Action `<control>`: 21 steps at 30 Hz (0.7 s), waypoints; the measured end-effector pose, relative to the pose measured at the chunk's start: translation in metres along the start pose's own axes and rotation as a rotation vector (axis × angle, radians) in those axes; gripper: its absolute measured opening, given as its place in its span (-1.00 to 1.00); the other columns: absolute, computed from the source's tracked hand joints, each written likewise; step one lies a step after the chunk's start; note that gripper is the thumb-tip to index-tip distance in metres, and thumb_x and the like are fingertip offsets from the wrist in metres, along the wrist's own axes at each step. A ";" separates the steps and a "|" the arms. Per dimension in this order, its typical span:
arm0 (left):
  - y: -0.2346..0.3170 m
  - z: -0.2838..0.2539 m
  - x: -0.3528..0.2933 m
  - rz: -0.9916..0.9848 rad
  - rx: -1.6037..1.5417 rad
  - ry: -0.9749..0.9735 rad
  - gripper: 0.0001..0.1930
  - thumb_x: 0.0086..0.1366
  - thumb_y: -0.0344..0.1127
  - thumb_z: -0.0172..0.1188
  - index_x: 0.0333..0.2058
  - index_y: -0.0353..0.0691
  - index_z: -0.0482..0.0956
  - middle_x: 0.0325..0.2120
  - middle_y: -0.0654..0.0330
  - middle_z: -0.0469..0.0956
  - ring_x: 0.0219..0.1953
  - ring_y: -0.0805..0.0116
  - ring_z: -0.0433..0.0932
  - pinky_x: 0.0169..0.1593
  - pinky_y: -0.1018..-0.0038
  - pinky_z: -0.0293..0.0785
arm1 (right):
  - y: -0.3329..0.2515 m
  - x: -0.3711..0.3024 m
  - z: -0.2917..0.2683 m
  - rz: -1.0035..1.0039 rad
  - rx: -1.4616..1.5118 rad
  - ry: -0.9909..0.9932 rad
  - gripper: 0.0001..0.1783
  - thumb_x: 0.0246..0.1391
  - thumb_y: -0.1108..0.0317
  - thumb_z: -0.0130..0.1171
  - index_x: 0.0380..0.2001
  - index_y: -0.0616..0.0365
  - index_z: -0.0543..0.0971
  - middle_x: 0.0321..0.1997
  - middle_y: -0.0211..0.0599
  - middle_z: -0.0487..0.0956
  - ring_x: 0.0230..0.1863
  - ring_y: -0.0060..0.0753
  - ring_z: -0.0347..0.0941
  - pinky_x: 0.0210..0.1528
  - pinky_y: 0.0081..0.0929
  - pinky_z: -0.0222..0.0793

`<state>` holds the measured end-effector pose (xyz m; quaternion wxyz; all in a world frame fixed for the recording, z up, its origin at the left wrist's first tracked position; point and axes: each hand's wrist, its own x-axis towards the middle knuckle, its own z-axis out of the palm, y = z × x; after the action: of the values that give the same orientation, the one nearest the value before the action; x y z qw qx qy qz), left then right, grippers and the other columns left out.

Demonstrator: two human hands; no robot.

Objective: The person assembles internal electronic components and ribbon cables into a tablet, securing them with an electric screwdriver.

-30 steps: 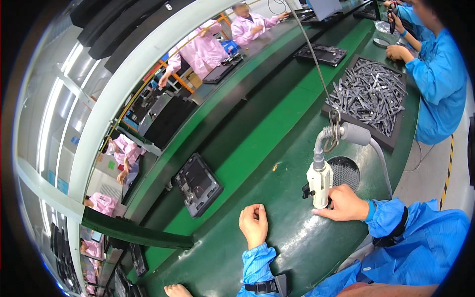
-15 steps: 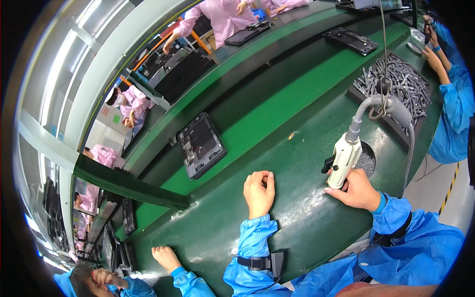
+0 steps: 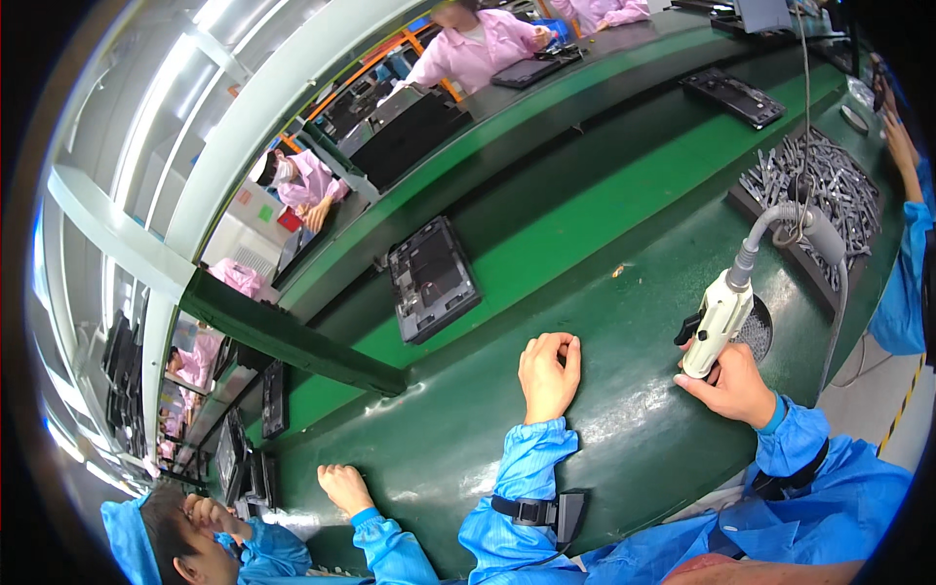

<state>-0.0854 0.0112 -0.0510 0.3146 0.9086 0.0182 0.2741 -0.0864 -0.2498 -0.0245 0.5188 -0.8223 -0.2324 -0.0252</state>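
My right hand (image 3: 741,390) is wrapped round the lower body of a cream electric screwdriver (image 3: 720,310) with a black lever. The tool tilts, its grey cable leaving the upper end; its tip is hidden by my hand. Just behind the hand, a round dish (image 3: 758,327) holds small screws. My left hand (image 3: 549,378) rests on the green bench (image 3: 624,429), fingers curled under and thumb against them. Whether anything lies inside the fingers is hidden. Beyond it, an open black laptop base (image 3: 432,278) lies on the green conveyor (image 3: 546,224), apart from both hands.
A tray of grey metal parts (image 3: 814,190) stands at the right, below a hanging cord (image 3: 805,97). A green post (image 3: 292,336) rises at the left. A co-worker's hand (image 3: 343,487) rests on the bench nearby. Another laptop base (image 3: 733,97) lies farther along the conveyor.
The whole view has shifted, so most things sit farther right in the picture. My right hand keeps its hold on the electric screwdriver, and my left stays curled on the bench.
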 end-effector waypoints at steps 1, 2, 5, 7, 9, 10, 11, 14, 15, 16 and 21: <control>-0.001 0.000 -0.001 0.004 0.011 0.010 -0.92 0.08 -0.38 0.21 -0.52 -0.25 0.54 -0.66 0.21 0.43 -0.55 0.31 0.38 -0.45 0.39 0.30 | 0.000 0.001 0.001 -0.007 0.003 -0.002 -0.58 -0.19 0.30 0.34 -0.23 0.30 0.54 -0.54 -0.20 0.56 -0.67 -0.49 0.45 -0.57 -0.57 0.36; -0.002 -0.001 -0.002 0.008 0.020 0.019 -0.92 0.08 -0.38 0.21 -0.51 -0.25 0.54 -0.66 0.21 0.43 -0.55 0.31 0.38 -0.45 0.40 0.30 | 0.000 0.001 0.001 -0.012 0.004 -0.004 -0.58 -0.18 0.30 0.34 -0.23 0.30 0.54 -0.54 -0.21 0.56 -0.67 -0.50 0.45 -0.57 -0.57 0.36; -0.002 0.002 -0.002 -0.003 -0.005 0.007 -0.92 0.08 -0.37 0.21 -0.50 -0.24 0.55 -0.66 0.21 0.43 -0.55 0.31 0.38 -0.45 0.39 0.30 | 0.005 0.000 0.001 -0.025 -0.029 -0.009 -0.59 -0.17 0.30 0.33 -0.22 0.26 0.54 -0.54 -0.22 0.56 -0.67 -0.50 0.45 -0.57 -0.57 0.36; -0.005 0.001 0.000 0.010 0.020 0.022 -0.90 0.09 -0.36 0.21 -0.50 -0.26 0.56 -0.66 0.19 0.45 -0.55 0.32 0.40 -0.44 0.43 0.33 | 0.008 0.003 0.004 -0.031 -0.020 -0.016 -0.60 -0.16 0.30 0.33 -0.22 0.25 0.54 -0.54 -0.23 0.56 -0.67 -0.51 0.45 -0.56 -0.57 0.36; 0.004 -0.001 0.006 -0.077 -0.060 -0.053 -0.83 0.14 -0.30 0.22 -0.47 -0.32 0.57 -0.63 0.18 0.50 -0.56 0.43 0.43 -0.41 0.53 0.34 | 0.009 0.003 0.001 -0.036 -0.008 -0.011 -0.61 -0.15 0.29 0.33 -0.21 0.22 0.54 -0.53 -0.26 0.55 -0.66 -0.51 0.44 -0.56 -0.57 0.35; 0.009 -0.005 0.007 -0.232 -0.284 -0.152 -0.78 0.19 -0.29 0.19 -0.47 -0.37 0.57 -0.59 0.22 0.53 -0.51 0.54 0.44 -0.38 0.58 0.34 | 0.006 0.005 0.000 -0.028 -0.032 -0.028 -0.61 -0.15 0.29 0.33 -0.22 0.22 0.54 -0.53 -0.27 0.55 -0.66 -0.51 0.44 -0.55 -0.57 0.35; 0.030 -0.014 0.011 -0.248 -0.514 -0.230 -0.77 0.22 -0.31 0.16 -0.48 -0.40 0.57 -0.57 0.26 0.54 -0.45 0.58 0.44 -0.35 0.59 0.35 | 0.007 0.006 -0.001 -0.025 -0.033 -0.023 -0.61 -0.15 0.29 0.33 -0.22 0.22 0.54 -0.53 -0.28 0.55 -0.66 -0.51 0.44 -0.55 -0.57 0.35; 0.097 -0.068 0.016 0.039 -0.747 -0.440 -0.72 0.23 -0.31 0.06 -0.51 -0.45 0.55 -0.56 0.11 0.56 -0.51 0.38 0.52 -0.35 0.53 0.41 | 0.004 0.006 0.002 -0.053 -0.087 -0.035 -0.60 -0.15 0.27 0.32 -0.20 0.20 0.54 -0.53 -0.27 0.54 -0.66 -0.49 0.43 -0.55 -0.55 0.35; 0.091 -0.060 0.006 0.023 -0.775 -0.457 -0.72 0.23 -0.31 0.06 -0.51 -0.45 0.55 -0.56 0.11 0.56 -0.51 0.38 0.52 -0.35 0.53 0.41 | 0.001 0.005 0.001 -0.026 -0.098 -0.050 -0.60 -0.15 0.27 0.32 -0.20 0.20 0.54 -0.53 -0.27 0.54 -0.67 -0.48 0.43 -0.55 -0.55 0.35; 0.078 -0.074 -0.042 0.016 -0.533 -0.493 -0.74 0.22 -0.33 0.04 -0.51 -0.43 0.54 -0.55 0.11 0.55 -0.49 0.37 0.51 -0.34 0.52 0.41 | -0.002 0.004 0.001 0.001 -0.110 -0.064 -0.59 -0.15 0.26 0.32 -0.20 0.20 0.53 -0.53 -0.27 0.54 -0.67 -0.48 0.43 -0.55 -0.55 0.35; -0.142 -0.280 -0.089 -0.031 0.796 -0.608 -0.80 0.20 -0.39 -0.05 -0.50 -0.33 0.52 -0.52 0.15 0.54 -0.43 0.34 0.49 -0.29 0.46 0.41 | 0.008 0.002 0.004 0.003 -0.049 -0.073 -0.61 -0.16 0.29 0.33 -0.22 0.19 0.54 -0.52 -0.33 0.55 -0.67 -0.57 0.40 -0.57 -0.61 0.32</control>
<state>-0.2837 0.2634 0.0056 -0.0615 0.9966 0.0423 -0.0357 -0.0819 -0.2483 -0.0326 0.4899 -0.8354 -0.2492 -0.0002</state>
